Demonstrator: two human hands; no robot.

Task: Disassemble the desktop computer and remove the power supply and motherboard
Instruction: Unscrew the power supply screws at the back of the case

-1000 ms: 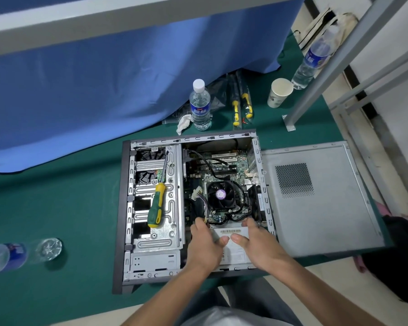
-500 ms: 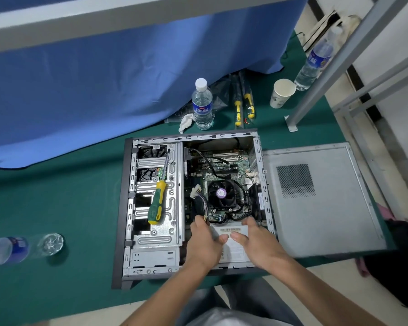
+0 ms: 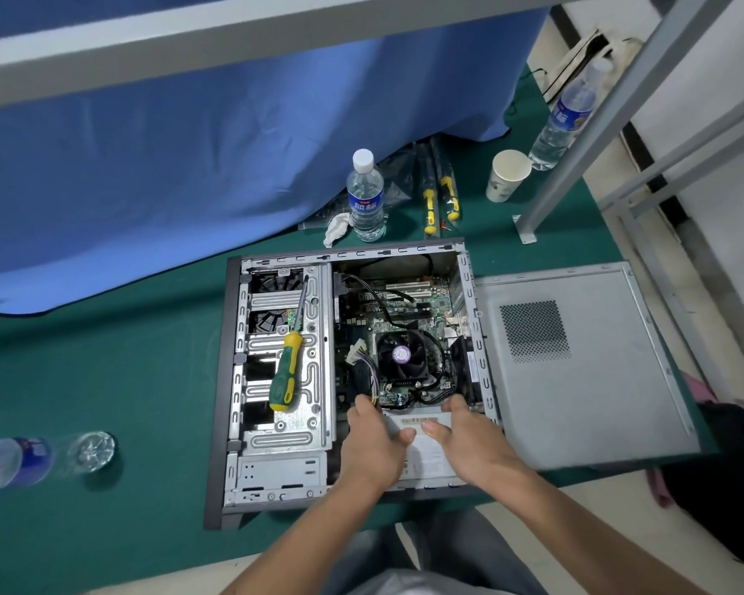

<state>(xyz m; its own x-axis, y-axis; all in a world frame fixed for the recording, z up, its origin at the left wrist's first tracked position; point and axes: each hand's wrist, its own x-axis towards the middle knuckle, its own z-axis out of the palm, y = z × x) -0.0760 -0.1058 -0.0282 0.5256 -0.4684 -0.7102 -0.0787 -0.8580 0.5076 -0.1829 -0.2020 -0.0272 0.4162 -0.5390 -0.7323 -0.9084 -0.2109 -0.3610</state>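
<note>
Centrally, an open computer case (image 3: 349,380) lying on its side on a green-covered table (image 3: 104,371). Inside, at lower centre, the grey power supply (image 3: 422,448) with a white label, gripped from both sides: left hand (image 3: 372,444) curled round its left edge, thumb laid across the top; right hand (image 3: 469,444) curled round its right edge, thumb pointing inward. Just above it, the motherboard (image 3: 404,319) with a black cooler fan (image 3: 402,354), crossed by black cables and a bundle of coloured wires that ends beside the left fingers. To the left, a metal drive cage (image 3: 284,423) with a green-and-yellow screwdriver (image 3: 286,371) resting on top, tip toward the frame's top. Right of the case, touching its edge, the detached side panel (image 3: 576,380), flat, overhanging the table's near edge.

Behind the case, an upright water bottle (image 3: 365,199), a crumpled white tissue (image 3: 336,227) and two yellow-handled tools in clear bags (image 3: 439,199). Upper right, a paper cup (image 3: 505,176) and a second bottle (image 3: 565,118), partly behind a grey metal post (image 3: 598,122). At left edge, a third bottle (image 3: 39,459) on its side, blurred and cut off.

Fingertips of both hands hidden behind the power supply; label text unreadable. A blue cloth (image 3: 190,165) hanging across the upper left; pale floor at right and below.
</note>
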